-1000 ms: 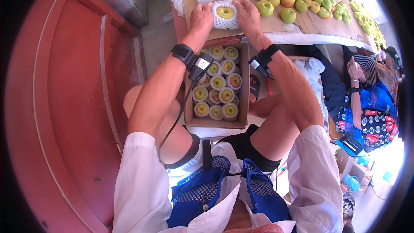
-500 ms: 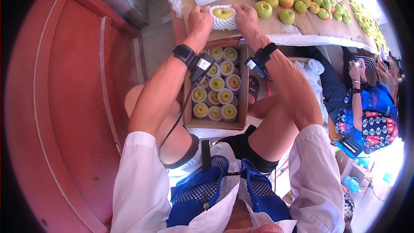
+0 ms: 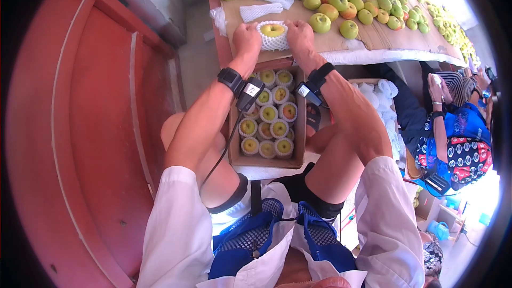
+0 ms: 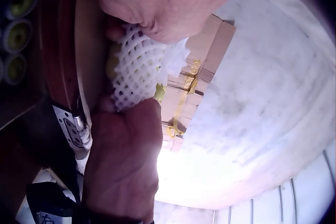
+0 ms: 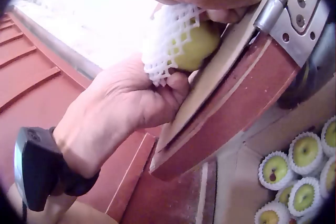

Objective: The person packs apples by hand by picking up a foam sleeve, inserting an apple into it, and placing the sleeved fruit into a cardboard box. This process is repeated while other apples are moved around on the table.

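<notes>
Netted apple (image 3: pixel 272 34) between left hand (image 3: pixel 246 37) and right hand (image 3: pixel 298 33), both grips curled around it

Loose pears (image 3: pixel 320 22) — seated bystander (image 3: pixel 453 128)

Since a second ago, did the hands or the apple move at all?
Hardly. The left hand and right hand still hold the netted apple between them on the table edge; only the head camera shifted a little. The box of netted apples below looks unchanged.
</notes>
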Tool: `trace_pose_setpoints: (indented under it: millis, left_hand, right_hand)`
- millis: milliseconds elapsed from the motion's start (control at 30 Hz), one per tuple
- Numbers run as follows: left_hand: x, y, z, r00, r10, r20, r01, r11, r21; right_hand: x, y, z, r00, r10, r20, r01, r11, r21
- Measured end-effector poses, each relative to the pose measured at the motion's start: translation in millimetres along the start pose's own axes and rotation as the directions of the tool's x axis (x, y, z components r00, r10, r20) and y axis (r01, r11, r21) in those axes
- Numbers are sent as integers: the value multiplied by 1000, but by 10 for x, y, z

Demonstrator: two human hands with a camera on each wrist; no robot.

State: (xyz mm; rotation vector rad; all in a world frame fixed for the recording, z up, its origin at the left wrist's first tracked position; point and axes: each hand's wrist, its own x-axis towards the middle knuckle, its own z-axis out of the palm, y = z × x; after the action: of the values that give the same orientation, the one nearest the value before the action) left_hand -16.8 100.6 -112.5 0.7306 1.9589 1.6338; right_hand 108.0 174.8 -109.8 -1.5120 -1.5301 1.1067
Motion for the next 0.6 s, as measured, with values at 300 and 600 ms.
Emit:
trace_pose_setpoints:
  millis: [300, 600]
  left_hand:
    - [-119, 403, -109, 998, 53, 32, -41, 954, -299]
    - [-122, 514, -129, 991, 44, 128, 7, 927, -374]
  right_hand:
    - [52, -190, -75, 966, -248, -66, 256, 947, 195]
    - [-135, -503, -249, 958, -281, -52, 277, 868, 411]
